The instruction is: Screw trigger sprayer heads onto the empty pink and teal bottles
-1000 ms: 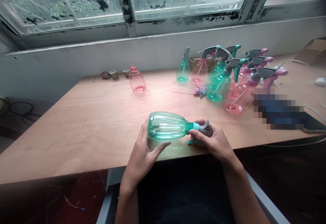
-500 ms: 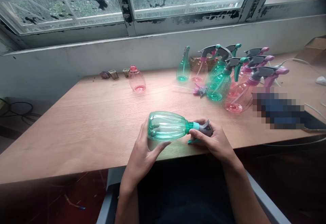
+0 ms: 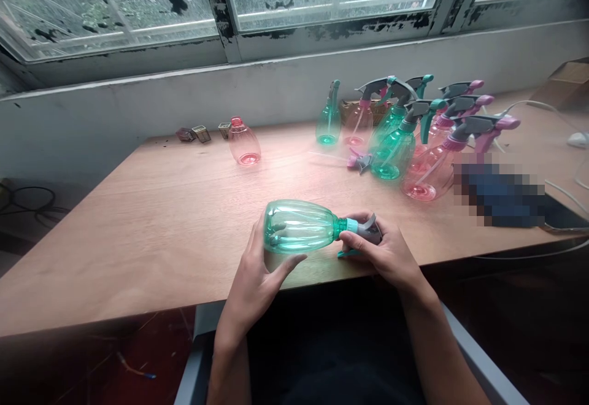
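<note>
A clear green spray bottle (image 3: 299, 227) lies sideways between my hands above the table's front edge, its base to the left. My left hand (image 3: 257, 276) cradles the base end; its fingers go behind the bottle and show faintly through the plastic, while the thumb sticks out below. My right hand (image 3: 381, 245) is closed around the grey spray head (image 3: 370, 230), with thumb and fingers at the light teal collar (image 3: 351, 226). Part of the teal trigger piece (image 3: 348, 253) pokes out under the right hand.
Several green and pink spray bottles (image 3: 393, 150) stand at the back right, with a loose pink-grey spray head (image 3: 359, 161) beside them. A headless pink bottle (image 3: 244, 142) stands near the wall by small boxes (image 3: 201, 134). A blurred-out dark object (image 3: 501, 196) lies at right on the wooden table (image 3: 138, 227).
The whole view has shifted slightly. Both hands and the green bottle keep the same pose, with no clear movement between them.
</note>
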A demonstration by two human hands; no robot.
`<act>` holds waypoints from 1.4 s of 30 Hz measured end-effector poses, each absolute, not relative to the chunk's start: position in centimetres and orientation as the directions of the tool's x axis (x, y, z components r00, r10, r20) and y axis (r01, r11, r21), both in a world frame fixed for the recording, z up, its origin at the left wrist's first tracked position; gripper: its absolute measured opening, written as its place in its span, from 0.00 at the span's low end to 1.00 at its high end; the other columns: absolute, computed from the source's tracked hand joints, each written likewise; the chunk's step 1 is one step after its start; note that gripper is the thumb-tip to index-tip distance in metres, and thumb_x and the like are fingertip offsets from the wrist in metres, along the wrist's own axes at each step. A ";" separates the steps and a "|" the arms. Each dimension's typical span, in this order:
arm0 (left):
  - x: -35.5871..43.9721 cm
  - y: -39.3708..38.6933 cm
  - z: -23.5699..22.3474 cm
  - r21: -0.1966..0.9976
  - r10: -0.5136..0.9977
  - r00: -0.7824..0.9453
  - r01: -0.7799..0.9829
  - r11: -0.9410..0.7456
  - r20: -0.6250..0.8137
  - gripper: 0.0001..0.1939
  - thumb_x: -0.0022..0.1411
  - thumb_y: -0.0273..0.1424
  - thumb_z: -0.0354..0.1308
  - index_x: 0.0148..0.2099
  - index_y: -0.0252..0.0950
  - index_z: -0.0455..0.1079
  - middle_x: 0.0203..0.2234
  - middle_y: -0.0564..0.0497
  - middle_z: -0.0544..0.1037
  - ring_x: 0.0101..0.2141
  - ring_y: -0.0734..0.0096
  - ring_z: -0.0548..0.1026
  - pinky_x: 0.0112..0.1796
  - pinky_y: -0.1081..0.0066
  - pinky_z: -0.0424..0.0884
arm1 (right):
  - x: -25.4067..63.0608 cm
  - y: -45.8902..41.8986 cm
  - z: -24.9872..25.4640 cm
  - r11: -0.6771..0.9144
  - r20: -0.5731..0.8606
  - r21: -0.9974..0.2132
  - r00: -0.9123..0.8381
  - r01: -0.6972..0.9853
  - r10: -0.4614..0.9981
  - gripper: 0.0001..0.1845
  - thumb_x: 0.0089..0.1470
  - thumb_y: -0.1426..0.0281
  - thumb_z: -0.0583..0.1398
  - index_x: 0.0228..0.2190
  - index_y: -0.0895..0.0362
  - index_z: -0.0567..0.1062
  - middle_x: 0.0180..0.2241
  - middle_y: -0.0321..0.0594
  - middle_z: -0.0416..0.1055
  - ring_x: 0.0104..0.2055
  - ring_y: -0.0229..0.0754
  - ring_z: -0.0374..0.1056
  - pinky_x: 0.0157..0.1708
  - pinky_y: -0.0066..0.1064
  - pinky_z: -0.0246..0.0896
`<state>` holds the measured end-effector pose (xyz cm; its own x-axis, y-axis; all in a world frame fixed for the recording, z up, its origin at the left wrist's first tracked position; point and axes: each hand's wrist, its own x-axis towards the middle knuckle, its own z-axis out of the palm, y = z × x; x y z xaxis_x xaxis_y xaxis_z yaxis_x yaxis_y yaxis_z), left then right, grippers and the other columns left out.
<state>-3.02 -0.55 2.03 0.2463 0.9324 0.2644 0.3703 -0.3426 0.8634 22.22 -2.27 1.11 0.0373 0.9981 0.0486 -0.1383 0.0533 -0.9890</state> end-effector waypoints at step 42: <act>-3.2 -0.4 1.8 0.892 0.947 0.241 0.347 -0.289 0.214 0.41 0.67 0.42 0.70 0.75 0.49 0.56 0.62 0.44 0.76 0.62 0.48 0.76 0.66 0.46 0.71 | 22.6 -2.0 0.6 0.107 0.105 -0.990 0.027 -0.091 0.994 0.20 0.56 0.56 0.75 0.42 0.55 0.81 0.30 0.35 0.78 0.31 0.41 0.78 0.33 0.32 0.80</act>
